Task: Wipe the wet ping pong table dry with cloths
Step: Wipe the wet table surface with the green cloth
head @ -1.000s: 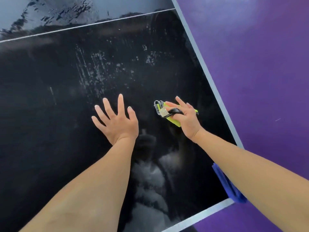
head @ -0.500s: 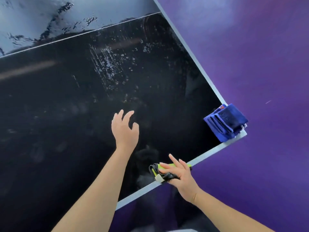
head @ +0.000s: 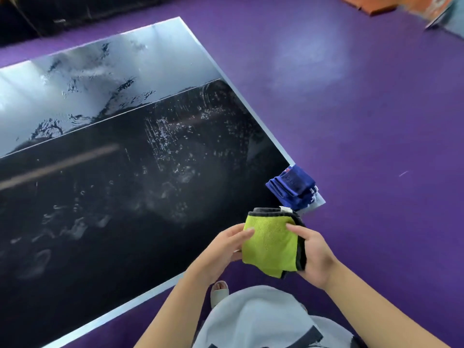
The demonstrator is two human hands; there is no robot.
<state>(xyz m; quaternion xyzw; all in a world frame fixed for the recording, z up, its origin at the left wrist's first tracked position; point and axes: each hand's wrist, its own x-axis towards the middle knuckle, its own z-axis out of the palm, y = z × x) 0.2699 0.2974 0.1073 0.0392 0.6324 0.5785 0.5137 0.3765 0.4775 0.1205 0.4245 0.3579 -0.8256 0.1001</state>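
Nearest to you, your pale grey clothing (head: 261, 320) fills the bottom of the view, with 1 foot in a light sandal (head: 219, 290) on the purple floor (head: 364, 116) just beside the tabletop's near edge. Above that, both your hands hold the folded green cloth (head: 272, 244) in the air over the near corner of the tabletop (head: 105, 202). Your left hand (head: 221, 249) has its grip closed on the cloth's left edge, thumb on top. Your right hand (head: 315, 257) grips the right edge, where the dark grey trim shows, with fingers curled round it. Just beyond the green cloth, a folded blue cloth (head: 292, 187) lies at the tabletop's right corner, partly overhanging the edge. Farther out, the dark surface carries streaks and droplets of water, and past the white centre line the far half shines with a broad wet sheet.
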